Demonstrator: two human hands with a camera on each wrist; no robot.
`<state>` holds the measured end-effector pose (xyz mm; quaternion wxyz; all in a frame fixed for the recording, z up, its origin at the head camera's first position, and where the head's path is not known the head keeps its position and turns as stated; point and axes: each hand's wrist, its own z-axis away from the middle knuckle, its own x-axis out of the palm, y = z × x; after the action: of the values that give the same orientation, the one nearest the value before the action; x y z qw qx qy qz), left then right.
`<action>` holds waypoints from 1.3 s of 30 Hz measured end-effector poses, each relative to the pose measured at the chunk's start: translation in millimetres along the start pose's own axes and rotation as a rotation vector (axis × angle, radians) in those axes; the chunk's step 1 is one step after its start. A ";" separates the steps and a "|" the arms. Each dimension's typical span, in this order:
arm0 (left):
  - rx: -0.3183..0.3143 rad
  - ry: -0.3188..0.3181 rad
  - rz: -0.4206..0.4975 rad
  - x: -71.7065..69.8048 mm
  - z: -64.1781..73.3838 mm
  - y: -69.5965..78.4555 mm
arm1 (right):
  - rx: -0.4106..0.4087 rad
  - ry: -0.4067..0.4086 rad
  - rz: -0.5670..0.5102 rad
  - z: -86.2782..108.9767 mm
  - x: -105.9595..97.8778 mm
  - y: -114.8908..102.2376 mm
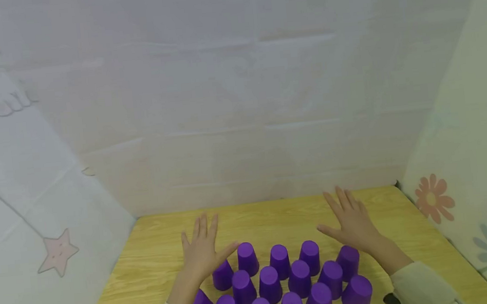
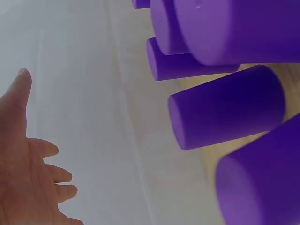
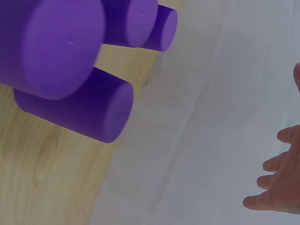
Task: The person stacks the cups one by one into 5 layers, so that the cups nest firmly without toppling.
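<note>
Several purple cups stand upside down in staggered rows on the wooden table, near its front. Over the left end of the rows my left hand is spread, thumb pointing inward and overlapping a cup in the head view. My right hand is spread the same way past the back right cup. Neither hand holds anything. In the left wrist view the palm faces the cups with a gap between. The right wrist view has the right fingers apart from the nearest cup.
The yellow wood-grain table ends at a pale cloth wall behind. Side walls carry a printed pink star at left and flowers at right. Dark wrist straps show at the sleeves.
</note>
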<state>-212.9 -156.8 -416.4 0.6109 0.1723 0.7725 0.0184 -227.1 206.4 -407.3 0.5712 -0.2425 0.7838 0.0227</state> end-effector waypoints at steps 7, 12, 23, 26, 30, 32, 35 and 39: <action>-0.017 0.033 0.075 7.8 20.7 -13.8 | -0.020 0.053 -0.063 20.5 10.3 8.1; -0.067 0.044 0.111 17.3 30.2 -21.8 | -0.006 0.077 -0.137 33.0 19.1 15.5; -0.180 0.074 0.236 31.1 50.1 -36.5 | 0.105 0.139 -0.245 59.4 41.4 30.0; -0.193 0.095 0.279 35.6 56.2 -42.3 | 0.147 0.132 -0.301 66.4 47.7 33.5; -0.185 0.150 0.362 44.8 65.3 -51.4 | 0.209 0.107 -0.394 73.8 54.8 36.7; -0.196 0.160 0.404 48.9 70.3 -54.7 | 0.244 0.086 -0.438 76.7 57.5 37.6; -0.244 0.150 0.462 54.5 77.9 -58.1 | 0.314 0.038 -0.484 80.4 61.0 37.9; -0.322 0.133 0.548 60.9 86.4 -60.1 | 0.418 -0.037 -0.526 84.0 64.4 38.3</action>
<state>-157.2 -211.4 -509.8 0.5508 0.2733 0.7229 0.3154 -183.1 243.6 -504.1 0.6092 -0.3136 0.6715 -0.2822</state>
